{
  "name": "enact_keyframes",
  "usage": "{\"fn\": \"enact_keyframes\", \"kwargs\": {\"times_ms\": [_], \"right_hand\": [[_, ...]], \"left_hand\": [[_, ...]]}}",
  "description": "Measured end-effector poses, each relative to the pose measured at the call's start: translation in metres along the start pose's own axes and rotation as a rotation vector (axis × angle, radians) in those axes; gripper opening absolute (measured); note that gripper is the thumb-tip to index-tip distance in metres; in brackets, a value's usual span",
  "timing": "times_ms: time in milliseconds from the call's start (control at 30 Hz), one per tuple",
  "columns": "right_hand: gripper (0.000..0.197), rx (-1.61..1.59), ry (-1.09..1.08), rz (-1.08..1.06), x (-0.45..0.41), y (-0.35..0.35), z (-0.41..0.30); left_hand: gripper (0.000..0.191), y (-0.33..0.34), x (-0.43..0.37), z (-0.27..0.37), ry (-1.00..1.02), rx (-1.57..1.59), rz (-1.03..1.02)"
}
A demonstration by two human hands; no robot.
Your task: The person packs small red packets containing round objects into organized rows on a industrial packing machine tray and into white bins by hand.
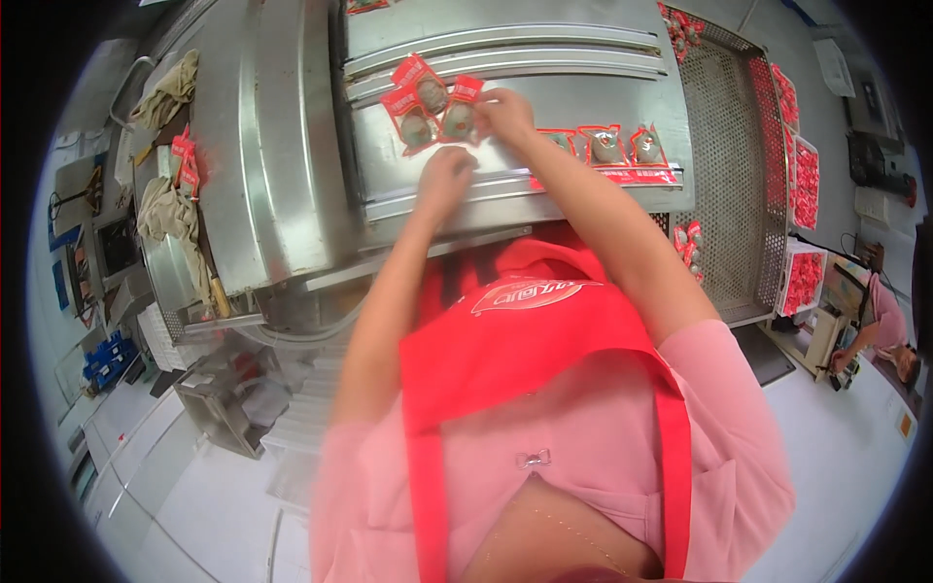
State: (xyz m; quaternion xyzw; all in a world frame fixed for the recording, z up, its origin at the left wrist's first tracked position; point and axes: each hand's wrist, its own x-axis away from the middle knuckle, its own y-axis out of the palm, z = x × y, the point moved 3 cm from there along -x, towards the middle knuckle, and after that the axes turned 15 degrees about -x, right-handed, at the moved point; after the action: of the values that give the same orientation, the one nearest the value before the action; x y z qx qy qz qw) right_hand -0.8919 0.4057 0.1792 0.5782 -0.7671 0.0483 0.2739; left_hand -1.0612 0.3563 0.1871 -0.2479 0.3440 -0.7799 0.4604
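Three red-and-clear plastic packets, each with a greyish egg-shaped item inside, lie bunched on a stainless-steel work surface [386, 171]: an upper packet [431, 93], a left packet [415, 125] and a right packet [459, 120]. My right hand [508, 113] has its fingertips pinched at the edge of the right packet. Just below the bunch is my left hand [446, 171], its fingers curled and partly blurred; whether it grips anything is unclear. Beyond my right forearm, further packets [605, 146] sit in a row along a metal sealing bar [466, 187], one partly covered by the arm.
A heavy steel lid [262, 146] borders the surface at left, with cloths [171, 211] beyond it. At right stands a perforated metal tray [721, 175] with packets at its corners. White crates [802, 277] of red packets line its far side. Another person [885, 321] is at far right.
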Motion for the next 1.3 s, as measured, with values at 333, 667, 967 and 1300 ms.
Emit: {"fn": "enact_keyframes", "kwargs": {"times_ms": [333, 667, 967, 1300], "right_hand": [[0.017, 0.134, 0.052, -0.209, 0.044, -0.038, 0.005], [0.025, 0.074, 0.153, -0.228, 0.054, -0.051, 0.015], [0.017, 0.924, -0.169, -0.057, 0.050, -0.044, 0.001], [0.015, 0.913, -0.269, -0.100, 0.056, -0.042, -0.001]], "left_hand": [[0.030, -0.007, -0.002, -0.017, -0.742, 0.929, -0.305], [0.017, 0.012, -0.016, -0.001, -0.814, 0.979, -0.472], [0.008, 0.011, -0.018, -0.048, -0.427, 0.343, -0.282], [0.018, 0.009, -0.023, -0.054, -0.337, 0.133, -0.064]]}}
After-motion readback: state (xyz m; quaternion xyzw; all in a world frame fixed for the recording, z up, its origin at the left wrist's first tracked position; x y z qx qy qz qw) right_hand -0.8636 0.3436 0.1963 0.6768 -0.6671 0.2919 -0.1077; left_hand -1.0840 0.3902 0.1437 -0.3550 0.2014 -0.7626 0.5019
